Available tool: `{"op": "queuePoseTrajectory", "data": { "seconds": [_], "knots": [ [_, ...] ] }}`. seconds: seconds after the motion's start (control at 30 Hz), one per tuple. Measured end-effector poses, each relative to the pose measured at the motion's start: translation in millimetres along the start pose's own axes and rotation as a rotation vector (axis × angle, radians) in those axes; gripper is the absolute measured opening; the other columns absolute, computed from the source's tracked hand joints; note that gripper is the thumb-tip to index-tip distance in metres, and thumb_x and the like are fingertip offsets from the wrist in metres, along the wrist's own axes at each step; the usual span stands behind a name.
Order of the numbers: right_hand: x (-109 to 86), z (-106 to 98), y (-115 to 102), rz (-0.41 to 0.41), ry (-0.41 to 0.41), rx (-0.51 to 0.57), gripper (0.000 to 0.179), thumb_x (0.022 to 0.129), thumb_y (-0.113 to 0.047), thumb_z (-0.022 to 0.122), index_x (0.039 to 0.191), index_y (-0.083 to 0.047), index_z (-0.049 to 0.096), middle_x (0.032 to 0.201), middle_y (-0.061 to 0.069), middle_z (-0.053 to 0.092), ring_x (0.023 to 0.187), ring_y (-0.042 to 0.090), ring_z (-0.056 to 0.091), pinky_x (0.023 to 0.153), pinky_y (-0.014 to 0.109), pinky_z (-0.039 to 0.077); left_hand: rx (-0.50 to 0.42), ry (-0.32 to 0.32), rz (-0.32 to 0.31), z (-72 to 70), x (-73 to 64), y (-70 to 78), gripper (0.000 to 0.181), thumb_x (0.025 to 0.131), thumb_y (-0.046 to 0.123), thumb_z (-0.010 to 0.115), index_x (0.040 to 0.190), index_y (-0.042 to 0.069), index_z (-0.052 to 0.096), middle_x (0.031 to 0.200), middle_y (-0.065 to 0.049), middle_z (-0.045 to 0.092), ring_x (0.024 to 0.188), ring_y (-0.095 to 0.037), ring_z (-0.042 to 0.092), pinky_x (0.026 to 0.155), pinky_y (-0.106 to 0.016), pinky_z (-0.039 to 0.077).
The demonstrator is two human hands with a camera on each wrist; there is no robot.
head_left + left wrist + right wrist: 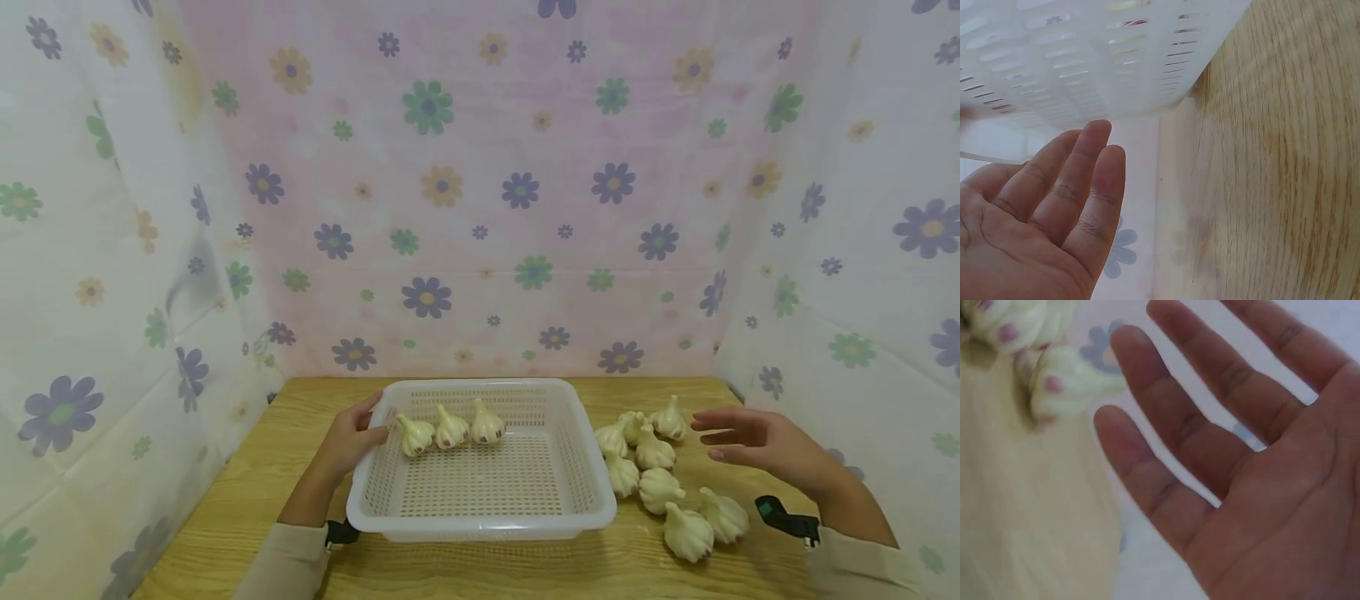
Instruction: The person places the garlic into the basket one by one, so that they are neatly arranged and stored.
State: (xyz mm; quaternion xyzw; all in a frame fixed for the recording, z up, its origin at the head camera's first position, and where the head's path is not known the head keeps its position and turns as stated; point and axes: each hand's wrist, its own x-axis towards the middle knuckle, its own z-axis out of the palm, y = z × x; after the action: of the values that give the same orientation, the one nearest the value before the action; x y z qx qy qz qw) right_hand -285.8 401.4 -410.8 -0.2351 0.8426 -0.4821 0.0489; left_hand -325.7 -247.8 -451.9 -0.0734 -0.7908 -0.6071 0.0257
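Note:
A white plastic basket (pixel 480 527) with slotted walls stands on the table, three garlic bulbs (pixel 452 428) in a row at its far left. My left hand (pixel 351 440) holds the basket's left side, thumb over the rim; the left wrist view shows the other fingers (pixel 1107 181) stretched along the outer wall (pixel 1141 69). To the right of the basket lie several more garlic bulbs (pixel 654 450). My right hand (pixel 772 446) hovers just right of them with fingers spread and nothing in it, close to the farthest bulb (pixel 670 419). The right wrist view shows its bare palm (pixel 1285 519).
The wooden table (pixel 247 500) ends at the back against a flowered cloth (pixel 480 333). Similar cloth walls hang on the left (pixel 112 333) and right (pixel 862 292). Two garlic bulbs (pixel 687 533) lie nearer the front edge, right of the basket.

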Motion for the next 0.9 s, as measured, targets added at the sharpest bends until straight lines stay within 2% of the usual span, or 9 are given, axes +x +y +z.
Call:
{"op": "queuePoseTrajectory", "data": {
  "seconds": [0.2,0.3,0.5,0.6,0.77,0.9],
  "knots": [
    [-12.3,-10,29,0.035,-0.069,0.118,0.049,0.107,-0.003,0.048,0.155,0.006,0.039,0.145,-0.011,0.061,0.126,0.011,0.064,0.096,0.033,0.06,0.003,-0.005,0.0,0.1,-0.1,1.4,0.079,0.09,0.003,0.064,0.163,0.011,0.034,0.134,-0.031,0.064,0.089,-0.034,0.076,0.068,-0.043,0.065],
    [-18.7,-16,43,0.06,-0.118,0.22,0.051,0.108,-0.001,0.042,0.157,0.006,0.033,0.149,-0.014,0.058,0.13,0.01,0.062,0.099,0.034,0.058,0.005,-0.004,0.001,0.2,0.3,1.7,0.079,0.09,0.003,0.064,0.163,0.011,0.034,0.133,-0.031,0.065,0.088,-0.034,0.077,0.067,-0.043,0.065],
    [-29.0,-24,73,-0.039,-0.289,0.517,0.055,0.107,0.008,0.027,0.162,0.004,0.021,0.163,-0.006,0.044,0.142,0.016,0.052,0.11,0.039,0.052,0.004,-0.001,0.001,-0.6,0.2,1.1,0.079,0.09,0.003,0.064,0.163,0.01,0.033,0.133,-0.031,0.064,0.09,-0.035,0.076,0.069,-0.043,0.065],
    [-34.3,-27,82,-0.038,-0.355,0.616,0.057,0.107,0.008,0.023,0.163,0.002,0.018,0.165,-0.005,0.041,0.145,0.016,0.048,0.112,0.039,0.05,-0.001,-0.004,-0.001,-0.8,-0.7,0.9,0.08,0.09,0.003,0.064,0.163,0.01,0.033,0.134,-0.032,0.064,0.092,-0.036,0.076,0.07,-0.044,0.065],
    [-40.9,-32,89,0.073,-0.428,0.626,0.057,0.109,0.004,0.024,0.164,-0.002,0.015,0.163,-0.011,0.043,0.146,0.009,0.046,0.114,0.033,0.048,0.001,-0.002,-0.003,-1.2,-1.3,0.6,0.079,0.09,0.004,0.064,0.163,0.011,0.033,0.133,-0.031,0.064,0.09,-0.035,0.076,0.069,-0.044,0.065],
    [-40.1,-32,90,0.11,-0.445,0.521,0.056,0.108,0.004,0.029,0.163,0.004,0.014,0.161,-0.01,0.047,0.143,0.007,0.048,0.113,0.027,0.047,-0.001,-0.007,-0.004,-2.1,-0.9,0.0,0.079,0.091,0.004,0.064,0.163,0.012,0.033,0.134,-0.031,0.064,0.089,-0.034,0.077,0.068,-0.044,0.065]
  ]
}}
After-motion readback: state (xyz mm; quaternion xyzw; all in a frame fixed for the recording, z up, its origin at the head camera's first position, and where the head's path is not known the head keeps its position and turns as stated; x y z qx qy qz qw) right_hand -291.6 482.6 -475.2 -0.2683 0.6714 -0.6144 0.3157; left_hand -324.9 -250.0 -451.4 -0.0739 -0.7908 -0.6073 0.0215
